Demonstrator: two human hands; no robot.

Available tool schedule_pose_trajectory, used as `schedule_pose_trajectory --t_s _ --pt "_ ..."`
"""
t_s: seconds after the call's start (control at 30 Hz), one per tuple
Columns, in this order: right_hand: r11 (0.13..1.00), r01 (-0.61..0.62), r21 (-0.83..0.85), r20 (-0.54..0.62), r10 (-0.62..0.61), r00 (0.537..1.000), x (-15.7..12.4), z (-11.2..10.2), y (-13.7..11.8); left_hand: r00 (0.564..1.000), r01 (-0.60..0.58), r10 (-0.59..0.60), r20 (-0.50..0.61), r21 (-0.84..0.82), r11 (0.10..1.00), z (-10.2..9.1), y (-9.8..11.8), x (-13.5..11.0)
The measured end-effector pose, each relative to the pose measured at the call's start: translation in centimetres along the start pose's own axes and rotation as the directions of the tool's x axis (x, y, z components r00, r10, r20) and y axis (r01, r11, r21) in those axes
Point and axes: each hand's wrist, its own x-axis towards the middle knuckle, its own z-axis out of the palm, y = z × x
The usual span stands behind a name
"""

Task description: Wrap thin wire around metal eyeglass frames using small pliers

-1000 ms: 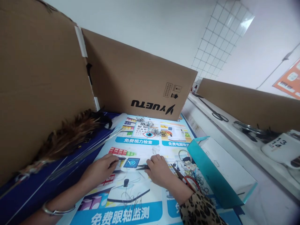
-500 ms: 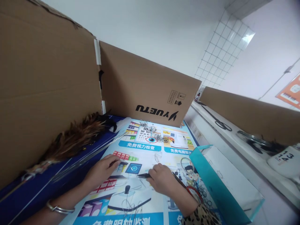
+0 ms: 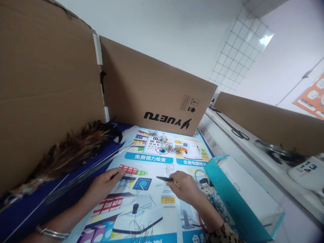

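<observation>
Dark metal juts from the right hand (image 3: 184, 185), whose fingers are curled closed around a pointed tool (image 3: 164, 179). Its tip points toward the left hand, above a printed poster (image 3: 154, 171), with a glint of yellow by the fingertips. Across from it, the left hand (image 3: 108, 179) hovers at or just over the poster's left side, thumb and fingers drawn together; whether they pinch anything I cannot tell. Silver bangles (image 3: 54, 234) circle that wrist, and a spotted sleeve (image 3: 222, 234) covers the right forearm. Loose wires (image 3: 138, 226) lie on the poster nearer the body, while wire clumps (image 3: 169, 147) sit farther up, near an upright cardboard panel (image 3: 152, 87). Just right of the right hand are a wire ring (image 3: 195, 176) and an open teal box (image 3: 227, 189), tilted in view. Brown feathers (image 3: 81, 145) lie on the far left, beside thin rods (image 3: 101, 167).
</observation>
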Motion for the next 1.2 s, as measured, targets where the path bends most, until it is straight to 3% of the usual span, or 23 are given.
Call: schedule_pose_trajectory --t_s 0.13,0.3,0.53,0.77,0.97,1.2 --pt "0.982 -0.157 -0.109 -0.032 0.154 0.988 0.4 -1.3 2.6 1.0 0.003 -0.003 -0.013 -0.017 1.0 0.0 0.1 -0.1" --pt "0.884 -0.314 -0.346 -0.036 0.322 0.946 2.0 -2.6 6.0 0.999 -0.03 0.03 0.012 0.007 1.0 0.3 -0.2 -0.1" --pt "0.851 -0.373 -0.369 -0.056 0.38 0.923 7.7 -2.1 9.2 0.998 -0.051 0.051 0.046 0.006 0.999 0.5 -0.8 0.1" --pt "0.827 -0.432 -0.36 -0.028 0.453 0.891 13.4 -0.5 10.2 0.993 -0.087 0.09 0.078 -0.036 0.996 0.4 0.2 -0.1" --pt "0.826 -0.448 -0.342 0.005 0.478 0.878 15.2 0.6 10.2 0.992 -0.094 0.098 0.074 -0.06 0.994 0.3 0.9 -0.2" --pt "0.822 -0.471 -0.319 0.026 0.504 0.863 16.8 -0.2 11.6 0.996 -0.083 0.086 0.038 -0.071 0.994 0.1 1.9 -0.4"
